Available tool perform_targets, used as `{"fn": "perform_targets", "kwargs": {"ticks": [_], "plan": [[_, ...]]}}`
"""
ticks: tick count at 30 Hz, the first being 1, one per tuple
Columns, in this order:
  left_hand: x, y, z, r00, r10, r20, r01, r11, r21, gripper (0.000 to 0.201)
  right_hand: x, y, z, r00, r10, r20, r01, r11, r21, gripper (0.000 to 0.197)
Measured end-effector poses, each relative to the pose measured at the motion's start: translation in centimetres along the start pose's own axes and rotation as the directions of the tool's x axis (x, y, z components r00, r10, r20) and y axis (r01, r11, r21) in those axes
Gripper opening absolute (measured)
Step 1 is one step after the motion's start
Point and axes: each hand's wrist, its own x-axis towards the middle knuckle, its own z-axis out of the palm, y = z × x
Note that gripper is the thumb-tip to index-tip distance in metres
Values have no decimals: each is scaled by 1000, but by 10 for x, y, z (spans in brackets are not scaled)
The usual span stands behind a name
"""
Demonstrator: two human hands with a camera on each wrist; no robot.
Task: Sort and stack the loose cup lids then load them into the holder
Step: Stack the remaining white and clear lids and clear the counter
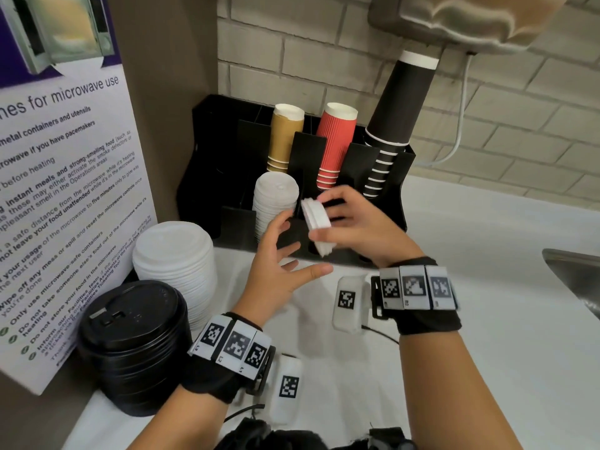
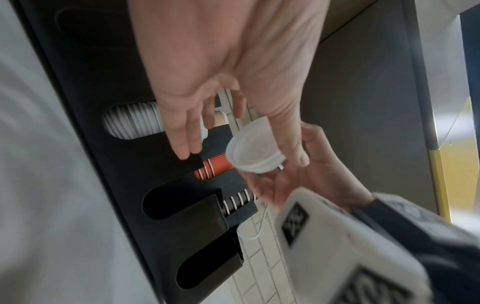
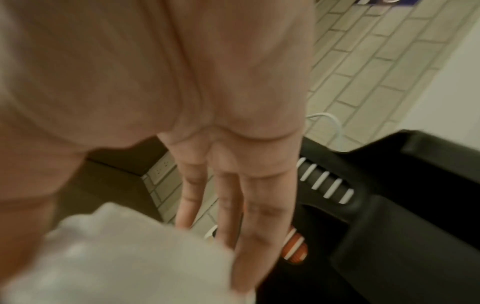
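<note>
My right hand (image 1: 337,219) grips a small stack of white lids (image 1: 316,224) on edge, in front of the black holder (image 1: 227,177). The same small lids (image 2: 255,152) show in the left wrist view between the right thumb and fingers. My left hand (image 1: 292,251) is spread just left of and below them, fingers straight, holding nothing. A column of small white lids (image 1: 276,196) fills one front slot of the holder. On the counter at left stand a tall stack of larger white lids (image 1: 175,254) and a stack of black lids (image 1: 133,345).
The holder's back slots carry tan cups (image 1: 284,134), red cups (image 1: 336,144) and black cups (image 1: 399,118). A microwave-use sign (image 1: 65,190) leans at the left. A sink edge (image 1: 574,267) is at the right. A brick wall and a white cable lie behind.
</note>
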Motion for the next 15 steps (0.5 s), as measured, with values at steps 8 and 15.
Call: {"fn": "perform_targets", "kwargs": {"ticks": [8,15], "plan": [[5,-10,0,990,-135,-39,140,971,194,34,97,-32,12,977,-210,46,201,820,-535,51],[8,-8,-5,989,-137,-61,146,972,187,27,124,-19,29,983,-78,165,174,682,-710,53]]}}
